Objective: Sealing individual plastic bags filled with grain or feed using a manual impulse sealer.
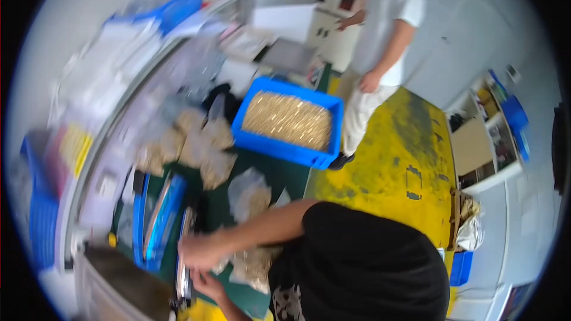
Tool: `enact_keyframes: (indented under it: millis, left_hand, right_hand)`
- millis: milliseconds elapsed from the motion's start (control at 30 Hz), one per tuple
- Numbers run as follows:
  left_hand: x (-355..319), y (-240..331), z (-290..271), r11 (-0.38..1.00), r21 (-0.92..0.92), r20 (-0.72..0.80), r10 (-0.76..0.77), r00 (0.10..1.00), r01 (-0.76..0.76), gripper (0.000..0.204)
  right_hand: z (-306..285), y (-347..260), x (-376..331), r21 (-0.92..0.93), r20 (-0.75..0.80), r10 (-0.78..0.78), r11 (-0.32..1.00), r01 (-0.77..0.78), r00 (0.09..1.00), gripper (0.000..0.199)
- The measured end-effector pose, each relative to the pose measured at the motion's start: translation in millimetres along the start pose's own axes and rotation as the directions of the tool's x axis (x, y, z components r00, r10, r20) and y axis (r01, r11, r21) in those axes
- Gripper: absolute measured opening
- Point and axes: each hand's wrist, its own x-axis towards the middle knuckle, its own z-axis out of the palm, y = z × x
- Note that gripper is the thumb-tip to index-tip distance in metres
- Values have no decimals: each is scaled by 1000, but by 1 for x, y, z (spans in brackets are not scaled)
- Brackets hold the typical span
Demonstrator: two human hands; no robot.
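Fingers of the left hand [199, 251] and right hand [208, 285] blur together over a clear bag of pale pieces [253, 266]; their spread cannot be told. Similar bags [196, 142] lie beside a blue bin [288, 122].

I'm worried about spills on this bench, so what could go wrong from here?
The blue bin of small golden parts sits at the bench edge beside a standing person; a bump might tip it. The clear bags lie crowded near both hands, so a sleeve could drag one off.
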Motion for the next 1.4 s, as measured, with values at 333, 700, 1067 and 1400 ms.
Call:
enact_keyframes:
  millis: [333,700,1067,1400]
  left_hand:
    - [-24,13,-7,524,-672,11,-700,715,523,19]
    - [-32,7,-12,630,-577,-63,-669,741,520,18]
    - [-30,-4,-31,622,-642,-111,-655,747,450,18]
    - [-41,-27,-29,347,-811,-24,-824,566,471,17]
  right_hand:
    - [-64,83,-44,347,21,570,766,-541,821,26]
    - [-23,48,-11,-26,407,610,752,-658,681,28]
    - [-48,53,-34,433,461,591,501,-750,662,26]
    - [8,64,-53,508,41,124,852,-127,991,47]
